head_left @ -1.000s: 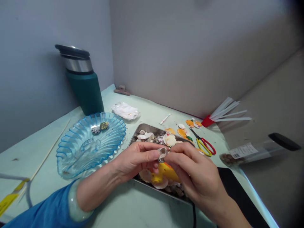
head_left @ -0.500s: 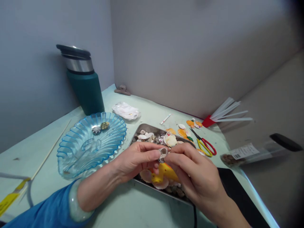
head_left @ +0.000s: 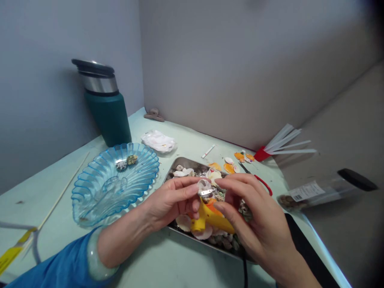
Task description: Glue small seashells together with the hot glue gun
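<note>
My left hand (head_left: 172,202) pinches a small whitish shell (head_left: 204,185) between thumb and fingertips, its hollow side partly in view. A shiny pale edge shows along the shell's lower side; I cannot make out what it is. Just to the right, my right hand (head_left: 255,212) is open, thumb and forefinger apart with nothing visible between them. Beneath both hands lies a yellow glue gun (head_left: 214,219) on a metal tray (head_left: 192,162) filled with shells and small stones. The right hand hides part of the tray and of the gun.
Left stands a blue shell-shaped dish (head_left: 90,192) with two small shells, and behind it a green bottle (head_left: 108,116). A white packet (head_left: 158,141), scissors (head_left: 263,184), orange shells (head_left: 229,167), glue sticks in a red holder (head_left: 261,153) and a clear container (head_left: 324,193) lie around the tray.
My right hand has let go of the shell and drawn back to the right, its fingers parting. My left hand still holds the shell, which is turned slightly.
</note>
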`<state>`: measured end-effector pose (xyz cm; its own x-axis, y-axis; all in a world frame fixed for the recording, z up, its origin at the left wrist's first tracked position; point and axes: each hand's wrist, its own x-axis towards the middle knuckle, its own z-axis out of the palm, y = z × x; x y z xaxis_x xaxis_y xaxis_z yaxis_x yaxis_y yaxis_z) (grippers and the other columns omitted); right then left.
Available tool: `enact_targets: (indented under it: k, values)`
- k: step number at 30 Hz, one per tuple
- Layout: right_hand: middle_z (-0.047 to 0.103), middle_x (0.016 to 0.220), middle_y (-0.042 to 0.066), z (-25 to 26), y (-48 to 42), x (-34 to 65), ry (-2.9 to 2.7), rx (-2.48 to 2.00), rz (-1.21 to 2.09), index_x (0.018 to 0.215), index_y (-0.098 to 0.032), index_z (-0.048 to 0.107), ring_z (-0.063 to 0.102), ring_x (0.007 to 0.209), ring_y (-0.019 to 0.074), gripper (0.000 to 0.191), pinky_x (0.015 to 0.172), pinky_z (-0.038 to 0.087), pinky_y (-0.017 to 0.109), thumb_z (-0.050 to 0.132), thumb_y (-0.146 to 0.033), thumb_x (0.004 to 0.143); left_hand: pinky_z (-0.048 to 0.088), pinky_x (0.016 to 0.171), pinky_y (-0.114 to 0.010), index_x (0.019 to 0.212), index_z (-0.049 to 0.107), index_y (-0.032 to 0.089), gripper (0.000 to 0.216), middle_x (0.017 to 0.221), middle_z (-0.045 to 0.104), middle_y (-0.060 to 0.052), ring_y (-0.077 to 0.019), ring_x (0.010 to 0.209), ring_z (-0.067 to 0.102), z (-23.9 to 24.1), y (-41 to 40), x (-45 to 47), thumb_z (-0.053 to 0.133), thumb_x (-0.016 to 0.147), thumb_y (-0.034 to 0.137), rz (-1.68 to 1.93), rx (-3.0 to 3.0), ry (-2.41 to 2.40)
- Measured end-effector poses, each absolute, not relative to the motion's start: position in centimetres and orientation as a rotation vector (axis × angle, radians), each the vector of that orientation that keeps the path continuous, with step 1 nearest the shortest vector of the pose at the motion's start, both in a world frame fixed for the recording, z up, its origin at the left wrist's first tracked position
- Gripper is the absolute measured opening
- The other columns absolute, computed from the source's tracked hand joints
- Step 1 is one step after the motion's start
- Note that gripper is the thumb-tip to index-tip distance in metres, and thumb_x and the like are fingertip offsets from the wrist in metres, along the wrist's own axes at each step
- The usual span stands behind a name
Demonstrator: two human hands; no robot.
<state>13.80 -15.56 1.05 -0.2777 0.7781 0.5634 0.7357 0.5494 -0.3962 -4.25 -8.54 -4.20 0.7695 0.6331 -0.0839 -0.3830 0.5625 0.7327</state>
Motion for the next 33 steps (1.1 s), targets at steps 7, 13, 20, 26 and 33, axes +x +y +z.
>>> enact_targets:
  k: [7,13,20,26,33]
  values:
    - [0.055,0.108,0.007,0.4,-15.1,13.4,-2.048,-1.364,0.221,0.114,-0.021,0.056,0.058,0.085,0.0181,0.031,0.074,0.051,0.033,0.064,-0.022,0.085,0.048,0.057,-0.022,0.107,0.060,0.016,0.024,0.057,0.060,0.000,-0.0089,0.052,0.055,-4.3,-8.7,-4.0,0.060,0.086,0.028,0.606,0.755,0.351]
    - [0.058,0.101,0.005,0.3,-15.1,13.1,-2.010,-1.360,0.251,0.108,-0.020,0.058,0.058,0.084,0.0174,0.022,0.072,0.049,0.032,0.061,-0.018,0.086,0.047,0.058,-0.023,0.101,0.060,0.015,0.024,0.057,0.060,0.000,-0.0097,0.053,0.056,-4.0,-8.9,-4.0,0.059,0.086,0.035,0.592,0.824,0.386]
    - [0.059,0.102,0.005,0.0,-15.1,13.1,-2.035,-1.384,0.298,0.110,-0.021,0.059,0.058,0.078,0.0155,0.023,0.069,0.049,0.031,0.059,-0.018,0.088,0.050,0.058,-0.021,0.099,0.061,0.014,0.032,0.077,0.063,-0.002,-0.0066,0.056,0.057,-3.7,-9.1,-3.9,0.070,0.078,0.037,0.636,0.940,0.456]
    - [0.059,0.105,0.005,-0.3,-15.1,13.1,-2.044,-1.370,0.281,0.114,-0.022,0.059,0.060,0.089,0.0178,0.025,0.077,0.050,0.032,0.057,-0.020,0.089,0.051,0.058,-0.021,0.098,0.060,0.012,0.027,0.072,0.064,-0.002,-0.0074,0.055,0.060,-3.6,-9.2,-3.8,0.068,0.080,0.031,0.605,0.902,0.438]
    - [0.059,0.104,0.005,-0.3,-15.0,13.1,-2.056,-1.369,0.266,0.115,-0.021,0.059,0.060,0.088,0.0174,0.025,0.074,0.050,0.032,0.057,-0.021,0.089,0.052,0.059,-0.022,0.096,0.060,0.012,0.024,0.066,0.064,-0.001,-0.0076,0.054,0.059,-3.6,-9.1,-3.9,0.068,0.080,0.028,0.598,0.851,0.434]
